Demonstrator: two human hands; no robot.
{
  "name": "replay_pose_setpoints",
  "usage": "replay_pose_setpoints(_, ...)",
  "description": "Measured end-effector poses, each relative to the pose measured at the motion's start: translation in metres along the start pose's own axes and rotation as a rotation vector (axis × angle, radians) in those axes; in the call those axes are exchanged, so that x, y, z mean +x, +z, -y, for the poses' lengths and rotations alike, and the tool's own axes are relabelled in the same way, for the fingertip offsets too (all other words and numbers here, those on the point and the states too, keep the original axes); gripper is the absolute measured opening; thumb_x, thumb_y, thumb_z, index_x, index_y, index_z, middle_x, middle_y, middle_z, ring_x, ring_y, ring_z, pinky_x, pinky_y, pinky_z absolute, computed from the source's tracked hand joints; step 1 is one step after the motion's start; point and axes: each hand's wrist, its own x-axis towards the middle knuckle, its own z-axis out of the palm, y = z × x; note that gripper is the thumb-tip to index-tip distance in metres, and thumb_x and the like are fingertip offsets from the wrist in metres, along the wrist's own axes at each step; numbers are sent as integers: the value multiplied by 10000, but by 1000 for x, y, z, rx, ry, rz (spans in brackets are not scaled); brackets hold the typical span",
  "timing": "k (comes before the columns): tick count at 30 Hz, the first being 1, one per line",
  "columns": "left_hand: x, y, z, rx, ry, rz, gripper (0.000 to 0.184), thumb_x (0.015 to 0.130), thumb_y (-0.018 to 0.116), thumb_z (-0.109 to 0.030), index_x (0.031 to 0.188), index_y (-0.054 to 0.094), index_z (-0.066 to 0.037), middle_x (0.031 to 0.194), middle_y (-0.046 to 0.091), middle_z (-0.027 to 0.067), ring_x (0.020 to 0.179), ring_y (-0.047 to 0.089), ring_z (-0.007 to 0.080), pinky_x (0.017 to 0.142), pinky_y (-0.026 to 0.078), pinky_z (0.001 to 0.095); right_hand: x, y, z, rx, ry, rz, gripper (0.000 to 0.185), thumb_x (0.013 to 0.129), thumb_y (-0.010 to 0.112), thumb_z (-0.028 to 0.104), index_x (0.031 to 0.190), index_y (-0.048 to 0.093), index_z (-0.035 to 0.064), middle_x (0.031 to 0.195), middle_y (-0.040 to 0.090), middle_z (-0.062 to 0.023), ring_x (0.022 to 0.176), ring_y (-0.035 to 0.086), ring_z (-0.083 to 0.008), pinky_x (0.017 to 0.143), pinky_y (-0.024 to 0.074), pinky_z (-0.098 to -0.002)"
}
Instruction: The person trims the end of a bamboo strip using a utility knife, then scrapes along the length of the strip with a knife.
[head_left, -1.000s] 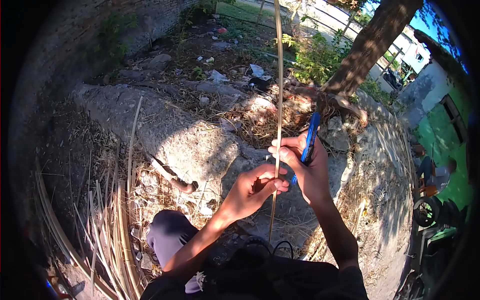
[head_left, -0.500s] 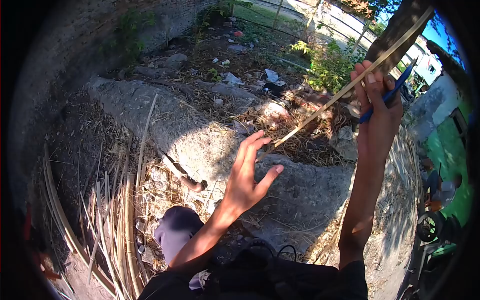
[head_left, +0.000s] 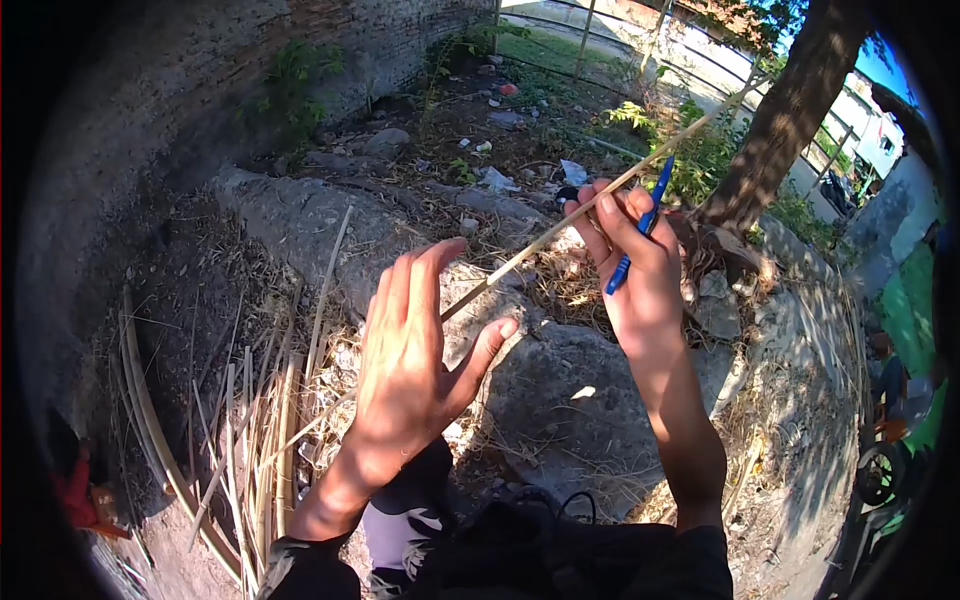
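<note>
A long thin light-brown strip (head_left: pixel 545 238) runs diagonally from the upper right down behind my left hand. My right hand (head_left: pixel 638 250) pinches it between thumb and fingers and also holds a blue-handled tool (head_left: pixel 655 205) against the palm; whether its blade is out cannot be seen. Over the strip's lower part, my left hand (head_left: pixel 410 345) is spread, thumb apart from the fingers, palm turned down. The strip passes beneath it, and contact between them is unclear.
Several long pale strips (head_left: pixel 287 440) lie at the lower left. Ahead is a large rough rock ledge (head_left: pixel 300 225), with dry grass and litter behind it. A tree trunk (head_left: pixel 790 115) stands at the upper right. Part of a person in red (head_left: pixel 78 490) shows at the far left.
My right hand has come back down and left with the strip and blue tool. My left hand, open, has moved left over the strip. The view has turned slightly left.
</note>
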Motion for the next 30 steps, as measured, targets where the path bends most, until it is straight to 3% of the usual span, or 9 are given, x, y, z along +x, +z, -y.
replay_pose_setpoints(1,-6,5,2,-245,-93,83,683,936,839,-290,1435,502,34,1194,630,237,1046,657,361,900,532,445,-9,-3,-10,13,63,16,184,1025,697,36,1046,535,120,1167,683,-99,1186,701,-274,1111,579,-487)
replay_pose_setpoints(2,-11,6,2,-413,-240,226,578,1009,783,-270,1436,517,15,1138,640,124,956,663,182,800,566,331,-18,-5,-20,25,122,34,182,1025,702,43,1051,541,124,1176,687,-94,1186,704,-271,1111,571,-488)
replay_pose_setpoints(5,-28,24,21,-947,-646,594,445,1165,499,-382,1430,544,-27,911,552,-21,686,509,50,600,428,231,-42,-13,-52,-24,223,30,180,1028,704,52,1107,556,115,1189,689,-86,1209,702,-266,1111,547,-501)
replay_pose_setpoints(8,-37,47,45,-1180,-747,775,452,1184,428,-383,1295,656,-9,744,471,-53,552,408,40,505,341,222,-55,-29,-58,-96,323,-44,168,1030,708,66,1120,567,77,1235,675,-104,1198,705,-263,1079,571,-427)
replay_pose_setpoints(12,-54,86,45,-1295,-846,621,462,1191,399,-367,1176,663,12,689,389,-57,497,321,53,470,285,248,-61,-56,-46,-299,291,-15,182,1039,692,99,1143,556,37,1339,651,-193,1140,720,-240,998,631,-392)
replay_pose_setpoints(14,-65,104,46,-1447,-866,628,427,1194,391,-351,1231,633,-1,675,373,-57,498,319,58,468,278,245,-69,-73,-30,-466,326,-5,177,1064,645,99,1177,532,24,1302,672,-203,1014,758,-240,867,657,-364)
replay_pose_setpoints(16,-77,116,39,-1508,-854,560,388,1195,388,-343,1219,609,-24,675,393,-51,495,321,58,457,272,245,-81,-95,-21,-637,337,7,194,1071,637,95,1230,554,22,1102,750,-135,693,659,-110,562,481,-259)
replay_pose_setpoints(24,-103,133,36,-1414,-777,620,329,1194,394,-341,1121,564,-69,695,492,-14,527,398,78,500,327,248,-125,-115,-31,-992,307,114,341,1135,529,262,1342,680,37,772,588,9,655,461,-61,624,375,-253)
replay_pose_setpoints(30,-104,137,31,-1138,-657,499,405,1185,407,-401,1159,608,-50,720,514,-17,601,438,74,551,351,256,-130,-110,-37,-1299,72,245,238,1074,619,186,1191,648,-19,881,669,-188,804,682,-337,759,522,-415)
